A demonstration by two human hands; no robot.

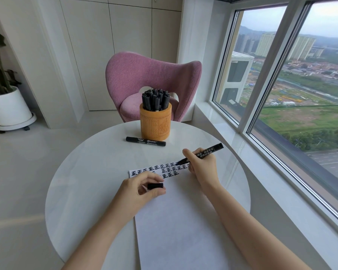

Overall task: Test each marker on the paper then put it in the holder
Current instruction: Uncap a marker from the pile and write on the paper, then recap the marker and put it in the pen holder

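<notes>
An uncapped black marker is gripped by the right hand, its tip apparently touching the paper for testing. Its cap is pinched in the left hand, kept ready for recapping. Another marker is left lying beside the holder.

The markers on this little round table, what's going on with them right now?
A person is testing markers. The right hand holds an uncapped marker with its tip at the top of the paper, where rows of black characters are already written. The left hand pinches the cap. One capped marker lies on the table beside the wooden holder, which is already packed with markers.
</notes>
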